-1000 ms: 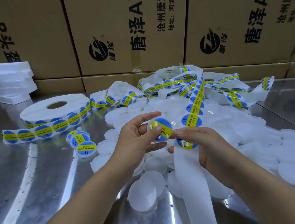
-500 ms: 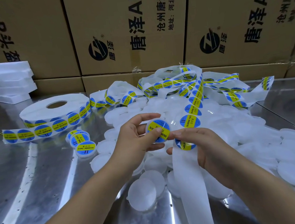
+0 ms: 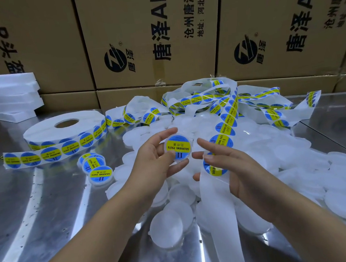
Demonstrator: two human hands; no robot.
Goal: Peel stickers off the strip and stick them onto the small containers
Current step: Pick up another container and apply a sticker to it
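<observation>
The left hand (image 3: 155, 162) holds one small container (image 3: 178, 150) above the tabletop (image 3: 38, 221), just in front of the pile of unlabelled containers (image 3: 283, 157). The grip pinches the rim, with the thumb at the lower left and the fingers curled round the top and bottom edges. The container's flat labelled face is turned toward the camera. The yellow band of its sticker (image 3: 178, 146) runs nearly level, and the print reads upside down in this view. The right hand (image 3: 234, 167) is just beside the container and does not touch it. Its grip is loosely spread, with fingers (image 3: 207, 146) nearly straight. The strip (image 3: 215, 192) passes between the upper and lower fingers. The strip's long axis descends diagonally from the tangled heap at the back, crosses the right hand, then hangs almost straight down toward the near edge of the view as bare white backing. Three labelled containers (image 3: 99, 174) lie to the left of the left hand, near the roll (image 3: 64, 130), whose loose end extends left across the tabletop. Cardboard boxes (image 3: 146, 37) close off the far side, with stacked foam blocks (image 3: 12, 95) at the far left. Bare metal lies open to the left of the left forearm. Containers crowd the surface under and to the right of both hands.
</observation>
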